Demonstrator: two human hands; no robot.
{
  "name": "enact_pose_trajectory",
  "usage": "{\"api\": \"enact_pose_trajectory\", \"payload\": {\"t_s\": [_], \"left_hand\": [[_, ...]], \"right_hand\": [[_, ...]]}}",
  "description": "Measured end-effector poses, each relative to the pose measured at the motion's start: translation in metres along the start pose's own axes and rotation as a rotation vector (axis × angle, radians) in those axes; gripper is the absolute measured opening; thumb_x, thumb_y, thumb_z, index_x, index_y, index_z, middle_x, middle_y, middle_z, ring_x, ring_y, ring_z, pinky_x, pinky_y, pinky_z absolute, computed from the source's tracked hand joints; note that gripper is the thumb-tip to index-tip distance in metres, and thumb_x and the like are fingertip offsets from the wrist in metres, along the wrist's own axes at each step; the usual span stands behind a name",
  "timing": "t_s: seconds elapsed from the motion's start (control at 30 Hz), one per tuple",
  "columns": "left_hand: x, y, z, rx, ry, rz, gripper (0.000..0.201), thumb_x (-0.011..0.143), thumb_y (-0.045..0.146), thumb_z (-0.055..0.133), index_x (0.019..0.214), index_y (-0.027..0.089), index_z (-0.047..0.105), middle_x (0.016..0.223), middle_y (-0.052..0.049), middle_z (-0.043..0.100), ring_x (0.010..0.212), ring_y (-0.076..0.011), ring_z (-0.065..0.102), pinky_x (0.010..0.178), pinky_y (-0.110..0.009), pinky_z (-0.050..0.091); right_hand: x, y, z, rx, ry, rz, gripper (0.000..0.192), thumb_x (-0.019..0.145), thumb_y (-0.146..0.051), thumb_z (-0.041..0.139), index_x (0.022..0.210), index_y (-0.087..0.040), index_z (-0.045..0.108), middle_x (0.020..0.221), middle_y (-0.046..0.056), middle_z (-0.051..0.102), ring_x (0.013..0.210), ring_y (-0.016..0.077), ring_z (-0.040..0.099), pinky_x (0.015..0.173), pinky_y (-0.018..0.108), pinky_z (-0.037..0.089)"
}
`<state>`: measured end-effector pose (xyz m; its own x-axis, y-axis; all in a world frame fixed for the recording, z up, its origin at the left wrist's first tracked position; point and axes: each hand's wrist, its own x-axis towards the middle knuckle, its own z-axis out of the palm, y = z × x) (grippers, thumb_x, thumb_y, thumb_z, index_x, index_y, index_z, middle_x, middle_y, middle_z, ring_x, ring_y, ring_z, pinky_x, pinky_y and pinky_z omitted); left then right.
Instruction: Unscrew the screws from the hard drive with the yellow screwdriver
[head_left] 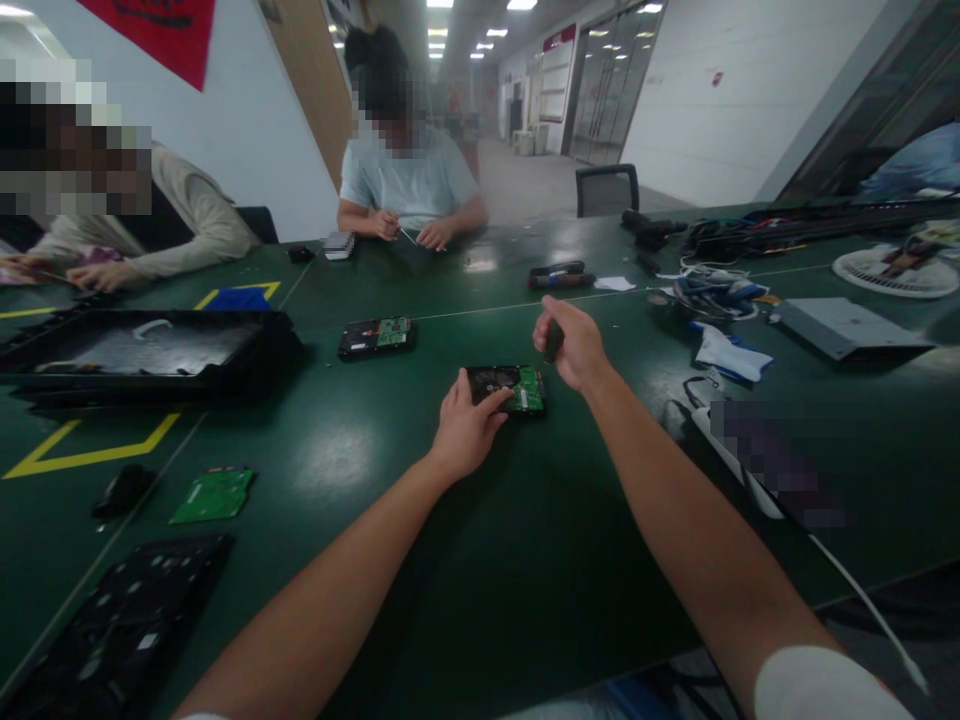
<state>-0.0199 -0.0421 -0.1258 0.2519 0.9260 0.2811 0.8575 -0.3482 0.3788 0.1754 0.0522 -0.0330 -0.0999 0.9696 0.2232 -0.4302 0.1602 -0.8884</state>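
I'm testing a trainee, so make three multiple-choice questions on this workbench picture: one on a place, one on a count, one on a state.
1. Where does the loose green board lie?
A. left of the arms
B. on the fan
C. in the tray

2. How many hard drives lie on the table?
A. one
B. two
C. five

3. What is the left hand doing?
A. resting on the near drive
B. hanging free
C. gripping a cable

Key: 1 A, it sits near the yellow line. 2 B, a second drive lies beyond. 3 A, its fingers touch it, while the right hand grips a dark tool.
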Motion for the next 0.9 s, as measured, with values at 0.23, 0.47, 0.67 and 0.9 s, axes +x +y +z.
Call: {"api": "enact_pose_trajectory", "payload": {"t_s": [0.23,0.47,0.67,0.9], "left_hand": [[0.0000,0.0017,-0.0012,-0.009,-0.004,-0.007,0.046,0.105,0.030,0.061,0.150,0.039,0.063,0.178,-0.013,0.017,0.158,-0.0472,0.030,0.121,-0.065,0.037],[0.0002,0.0000,0.0000,0.000,-0.006,-0.007,0.047,0.105,0.032,0.061,0.151,0.039,0.062,0.177,-0.014,0.016,0.158,-0.0481,0.031,0.121,-0.065,0.038],[-0.0003,-0.0002,0.0005,0.013,0.009,-0.001,0.048,0.104,0.031,0.062,0.151,0.040,0.062,0.178,-0.011,0.018,0.157,-0.0459,0.033,0.121,-0.065,0.039],[0.0001,0.0002,0.0006,0.006,0.006,-0.007,0.048,0.104,0.030,0.063,0.151,0.041,0.062,0.178,-0.011,0.020,0.157,-0.0456,0.032,0.120,-0.065,0.039]], "right_hand": [[-0.0036,-0.0055,-0.0008,-0.022,-0.078,0.047,0.057,0.082,-0.069,0.081,0.066,-0.023,0.053,0.055,-0.005,0.049,0.045,0.0085,0.042,0.042,0.025,0.028],[-0.0016,-0.0030,-0.0012,0.046,-0.108,0.066,0.062,0.087,-0.079,0.068,0.065,-0.023,0.053,0.053,-0.005,0.045,0.044,0.0091,0.040,0.042,0.025,0.027],[-0.0023,0.0021,0.0000,0.018,-0.043,-0.009,0.047,0.075,-0.049,0.093,0.069,-0.023,0.053,0.062,-0.006,0.054,0.051,0.0091,0.050,0.048,0.024,0.036],[-0.0069,-0.0054,0.0018,-0.058,-0.108,0.051,0.061,0.082,-0.074,0.078,0.065,-0.024,0.048,0.053,-0.007,0.043,0.043,0.0079,0.036,0.042,0.026,0.025]]}}
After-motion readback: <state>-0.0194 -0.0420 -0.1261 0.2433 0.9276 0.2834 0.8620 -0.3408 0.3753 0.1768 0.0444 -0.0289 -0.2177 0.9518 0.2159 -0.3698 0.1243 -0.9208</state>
